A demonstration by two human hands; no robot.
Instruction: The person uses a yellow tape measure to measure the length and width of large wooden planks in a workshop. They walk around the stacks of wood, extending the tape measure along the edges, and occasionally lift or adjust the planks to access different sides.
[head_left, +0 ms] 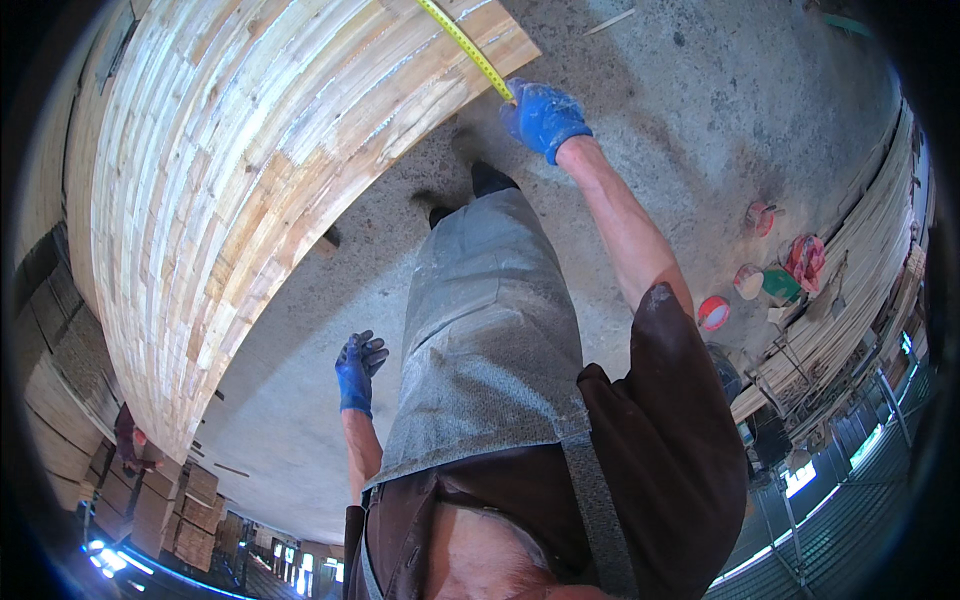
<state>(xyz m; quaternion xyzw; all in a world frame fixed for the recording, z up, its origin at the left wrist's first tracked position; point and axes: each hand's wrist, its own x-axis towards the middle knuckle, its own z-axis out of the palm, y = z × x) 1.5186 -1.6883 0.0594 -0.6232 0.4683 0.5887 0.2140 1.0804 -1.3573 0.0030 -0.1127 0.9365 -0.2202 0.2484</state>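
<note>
My right hand (543, 117), in a blue glove, is stretched forward and grips a yellow tape measure (466, 45) whose blade runs up and left across the corner of a big laminated wooden panel (250, 180). The panel, made of many pale glued strips, fills the upper left. My left hand (358, 372), also blue-gloved, hangs beside my grey apron (490, 330) with fingers apart and nothing in it, just off the panel's lower edge.
Grey concrete floor (700, 120) lies ahead. Several small paint tubs (757, 280) stand at the right by stacked wooden boards (850, 290). Piles of timber blocks (170, 500) sit at the lower left. A thin stick (608, 22) lies far ahead.
</note>
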